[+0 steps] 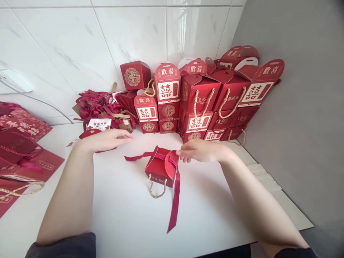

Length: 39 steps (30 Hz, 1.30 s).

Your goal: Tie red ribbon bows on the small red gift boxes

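Note:
A small red gift box (161,167) stands on the white table, with rounded flaps on top and a twisted gold cord handle (157,195) hanging at its front. A dark red ribbon (174,204) runs through the top; one tail lies toward me, the other stretches left. My right hand (200,150) is at the box's upper right edge, its fingers bent and the fingertips closed on the flap. Left of the box, my left hand (107,139) hovers with fingers stretched out, holding nothing. Just behind it lies a white-labelled card (99,124).
Red gift boxes (201,93) are stacked along the tiled wall, reaching the grey wall on the right. A heap of dark red ribbons and tags (94,105) lies back left. Larger red bags (24,157) with cord handles fill the left edge.

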Available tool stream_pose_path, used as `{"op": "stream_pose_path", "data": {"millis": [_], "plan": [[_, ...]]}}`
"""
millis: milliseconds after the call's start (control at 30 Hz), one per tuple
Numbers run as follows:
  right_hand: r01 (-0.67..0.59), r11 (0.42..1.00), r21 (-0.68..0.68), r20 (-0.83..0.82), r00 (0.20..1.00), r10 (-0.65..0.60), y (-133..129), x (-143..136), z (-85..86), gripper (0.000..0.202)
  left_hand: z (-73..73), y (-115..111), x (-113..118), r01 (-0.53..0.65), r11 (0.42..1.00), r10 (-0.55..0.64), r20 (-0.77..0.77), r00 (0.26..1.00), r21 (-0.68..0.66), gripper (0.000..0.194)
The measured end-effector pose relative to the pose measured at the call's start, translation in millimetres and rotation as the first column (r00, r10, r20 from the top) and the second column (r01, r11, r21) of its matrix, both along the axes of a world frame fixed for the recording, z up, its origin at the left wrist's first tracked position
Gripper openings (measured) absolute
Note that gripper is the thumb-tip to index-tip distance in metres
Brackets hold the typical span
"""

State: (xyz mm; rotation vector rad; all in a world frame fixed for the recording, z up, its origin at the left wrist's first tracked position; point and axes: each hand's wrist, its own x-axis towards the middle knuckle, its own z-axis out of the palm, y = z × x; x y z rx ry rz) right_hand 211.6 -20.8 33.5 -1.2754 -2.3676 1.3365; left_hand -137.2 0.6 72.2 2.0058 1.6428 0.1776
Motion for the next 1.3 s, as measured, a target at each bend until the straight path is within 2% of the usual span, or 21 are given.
{"op": "stream_pose_path", "data": {"millis": [100,200,267,400,500,600,700,767,867,1033,1133,1233,1300], "plan": [[-0.013,0.992,-0.129,-0.064,0.998,0.005,-1,0,0.3,0.042,-3.1,-5,39,0.252,0.939,-0.242,0.072,0.968,-0.233,0.041],[-0.073,0.984,-0.159,-0.104,0.993,0.057,-3,-1,1.1,0.043,-12.4,-11,64,0.359,0.889,-0.332,0.141,0.933,-0.286,0.034],[-0.079,0.987,-0.139,-0.056,0.996,0.072,-4,-5,1.4,0.046,-19.1,-12,71,0.369,0.890,-0.341,0.148,0.929,-0.269,0.032],[-0.001,0.999,-0.042,0.070,0.998,0.004,-4,-13,-0.5,0.040,-26.6,-11,77,0.329,0.898,-0.284,0.188,0.940,-0.291,0.038],[0.010,0.998,-0.063,-0.012,1.000,-0.011,0,-12,-5.2,0.027,-27.8,-10,80,0.303,0.897,-0.208,0.296,0.932,-0.322,0.039],[-0.047,0.986,-0.160,-0.153,0.988,0.023,10,-3,-10.8,0.026,-26.6,-8,78,0.316,0.894,-0.172,0.409,0.896,-0.317,0.041],[-0.122,0.962,-0.243,-0.320,0.947,0.040,18,7,-12.6,0.033,-21.3,-4,69,0.330,0.874,-0.160,0.428,0.889,-0.358,0.039],[-0.151,0.960,-0.237,-0.388,0.920,0.049,20,13,-9.9,0.037,-16.2,-3,61,0.322,0.852,-0.140,0.411,0.901,-0.413,0.036],[-0.150,0.970,-0.189,-0.376,0.924,0.069,17,22,-1.6,0.035,-9.1,-1,46,0.310,0.818,-0.138,0.359,0.923,-0.484,0.034],[-0.085,0.992,-0.094,-0.302,0.952,0.053,9,39,11.6,0.030,-0.5,1,25,0.329,0.811,-0.213,0.279,0.936,-0.484,0.026],[-0.017,0.998,-0.063,-0.307,0.952,-0.003,5,46,18.6,0.022,4.8,0,19,0.366,0.799,-0.282,0.239,0.929,-0.478,0.019],[0.081,0.997,0.014,-0.340,0.938,-0.071,0,48,27.3,0.016,10.3,-4,19,0.431,0.796,-0.322,0.305,0.896,-0.425,0.021],[0.179,0.980,0.088,-0.410,0.903,-0.128,-3,48,32.5,0.016,13.0,-8,24,0.462,0.825,-0.324,0.396,0.859,-0.326,0.024]]}}
